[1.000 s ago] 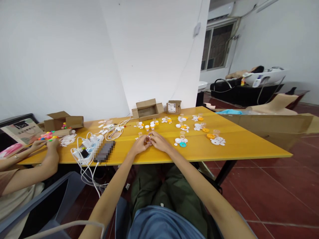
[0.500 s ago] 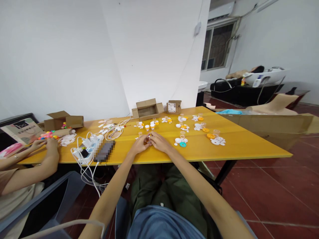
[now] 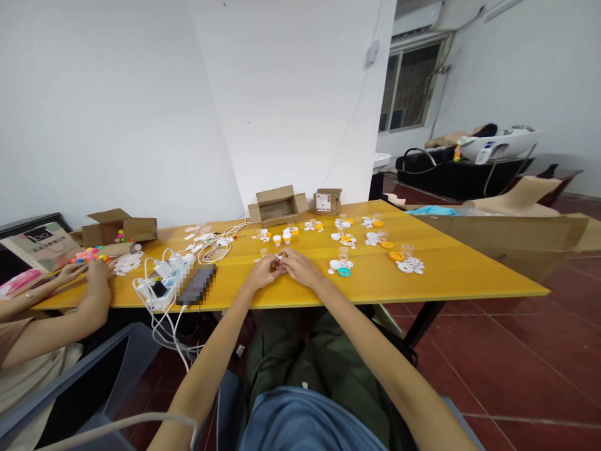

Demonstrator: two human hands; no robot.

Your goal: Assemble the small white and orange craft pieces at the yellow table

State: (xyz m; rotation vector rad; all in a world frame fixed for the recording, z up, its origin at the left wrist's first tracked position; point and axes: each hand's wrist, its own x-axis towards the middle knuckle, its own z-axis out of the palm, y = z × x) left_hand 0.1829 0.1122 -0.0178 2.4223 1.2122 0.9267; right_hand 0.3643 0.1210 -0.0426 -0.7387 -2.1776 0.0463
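Note:
My left hand [image 3: 263, 273] and my right hand [image 3: 299, 269] meet over the table's near side, fingers curled and closed together. Between their fingertips is a small whitish piece [image 3: 281, 257], mostly hidden, so its kind does not show. Just beyond stand two small white-and-orange pieces [image 3: 287, 237]. To the right of my right hand lies a pile of white discs [image 3: 333, 265] with a teal ring [image 3: 344, 272] and a clear cup [image 3: 344, 253].
More piles of white discs [image 3: 411, 265] with orange rings [image 3: 395, 255] spread rightward on the table [image 3: 451, 275]. Cardboard boxes [image 3: 277, 210] stand at the back. Left are a power strip [image 3: 164, 294], white cables, a dark pixelated device [image 3: 197, 285] and a co-worker's hands [image 3: 96, 270] with colourful pieces.
Both hands stay in nearly the same place, with only a slight shift of the fingers around the small piece. The piles on the table have not moved.

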